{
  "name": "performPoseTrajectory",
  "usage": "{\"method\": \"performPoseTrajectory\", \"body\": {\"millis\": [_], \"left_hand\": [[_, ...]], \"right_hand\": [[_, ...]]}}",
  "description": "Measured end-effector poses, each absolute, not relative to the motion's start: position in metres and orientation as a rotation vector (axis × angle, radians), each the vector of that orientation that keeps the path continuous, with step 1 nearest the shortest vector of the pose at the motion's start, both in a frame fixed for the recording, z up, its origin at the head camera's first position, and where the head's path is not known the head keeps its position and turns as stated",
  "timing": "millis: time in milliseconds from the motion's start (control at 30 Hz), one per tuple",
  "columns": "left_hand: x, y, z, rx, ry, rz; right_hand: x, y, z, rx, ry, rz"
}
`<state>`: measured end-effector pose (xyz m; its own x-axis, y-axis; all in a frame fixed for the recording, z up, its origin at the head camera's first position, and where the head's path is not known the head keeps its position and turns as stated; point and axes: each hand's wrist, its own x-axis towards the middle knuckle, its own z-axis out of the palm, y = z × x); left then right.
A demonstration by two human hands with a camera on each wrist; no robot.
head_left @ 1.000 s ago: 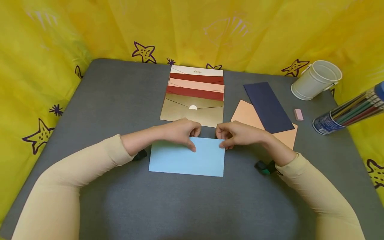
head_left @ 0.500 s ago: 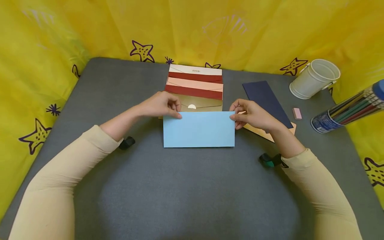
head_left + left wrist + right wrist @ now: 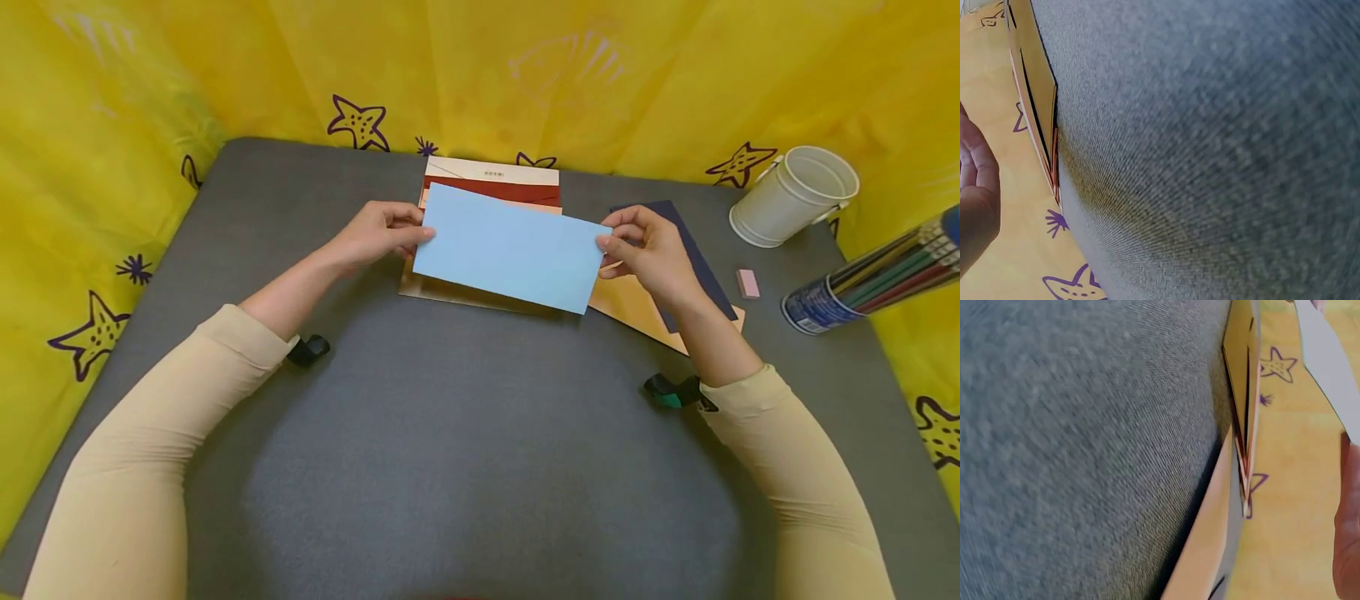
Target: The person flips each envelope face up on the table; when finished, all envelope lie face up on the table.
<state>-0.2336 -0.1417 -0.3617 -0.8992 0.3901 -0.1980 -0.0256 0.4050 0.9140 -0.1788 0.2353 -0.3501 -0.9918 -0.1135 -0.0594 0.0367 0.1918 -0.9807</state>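
A light blue envelope (image 3: 510, 250) is held up above a stack of envelopes (image 3: 492, 172), its right end tilted lower in the head view. My left hand (image 3: 386, 229) pinches its left edge between thumb and fingers. At the upper right corner, my right hand (image 3: 645, 250) pinches it the same way. The stack shows white and dark red strips at the back and a gold front edge; the blue envelope hides most of it. In the right wrist view, the blue envelope (image 3: 1329, 362) is raised well off the table beside my right hand (image 3: 1349, 519).
Right of the stack, a navy envelope (image 3: 693, 258) lies across a peach envelope (image 3: 630, 302). Further right are a pink eraser (image 3: 747, 284), a cream metal pail (image 3: 787, 200) and a blue cup of pencils (image 3: 821, 306). Yellow patterned cloth (image 3: 465, 75) hangs around the table.
Both hands have lifted the blue envelope from the table and carried it away from the body, over the stack. It has turned slightly clockwise, and the left hand has slid to its left edge.
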Motion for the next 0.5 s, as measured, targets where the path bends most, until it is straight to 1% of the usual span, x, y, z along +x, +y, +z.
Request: {"method": "performPoseTrajectory", "body": {"millis": [167,267,400,500], "left_hand": [[-0.2342,-0.1392,-0.362,0.283,2.273,1.684],[-0.2342,-0.1377,-0.361,0.314,2.322,1.747],[-0.2345,-0.1358,-0.359,0.354,2.414,1.805],[-0.2352,-0.1349,-0.3591,0.33,2.4,1.896]], "right_hand": [[-0.1788,0.2349,-0.3531,0.051,2.162,-2.198],[-0.179,0.2355,-0.3538,0.106,2.14,-2.243],[-0.1796,0.2356,-0.3541,0.111,2.067,-2.316],[-0.1811,0.2337,-0.3551,0.069,1.999,-2.36]]}}
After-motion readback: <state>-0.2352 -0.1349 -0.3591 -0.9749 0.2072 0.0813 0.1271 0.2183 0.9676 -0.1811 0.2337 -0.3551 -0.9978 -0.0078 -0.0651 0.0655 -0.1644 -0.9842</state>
